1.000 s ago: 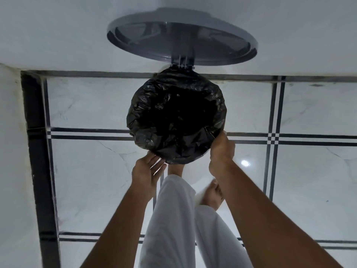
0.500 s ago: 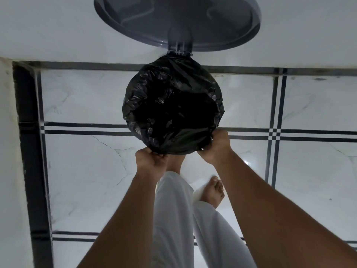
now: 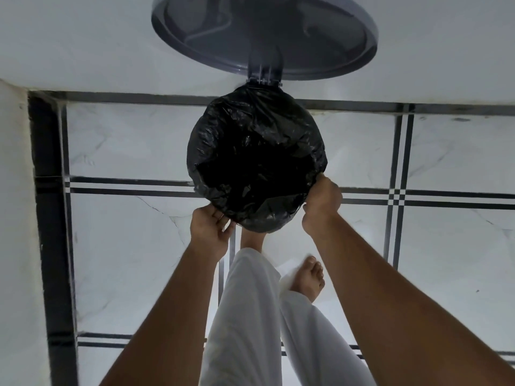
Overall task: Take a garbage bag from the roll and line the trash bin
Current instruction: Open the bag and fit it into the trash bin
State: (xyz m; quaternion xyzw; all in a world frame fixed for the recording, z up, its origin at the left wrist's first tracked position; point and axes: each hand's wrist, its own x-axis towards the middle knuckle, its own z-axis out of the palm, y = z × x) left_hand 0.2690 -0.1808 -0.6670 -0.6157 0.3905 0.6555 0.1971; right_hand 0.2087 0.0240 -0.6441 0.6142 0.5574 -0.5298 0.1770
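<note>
since a moment ago the right hand [image 3: 323, 201] has slid up the bin's right rim while the left hand [image 3: 209, 229] stays at the near rim, both gripping the black garbage bag [image 3: 256, 160] stretched over the trash bin's mouth. the bin body is hidden under plastic; its raised lid [image 3: 264, 32] is cut off above

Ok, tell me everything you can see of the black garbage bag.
The black garbage bag is thin, glossy, crinkled plastic, already spread over the round mouth of the trash bin, whose body it hides. Its middle sags into a dark hollow; its edge is folded over the rim all round, bunched and wrinkled, loosest at the near side. The grey lid stands open behind it, on the hinge at the far edge. The left hand pinches the near-left edge and the right hand grips the near-right edge.
</note>
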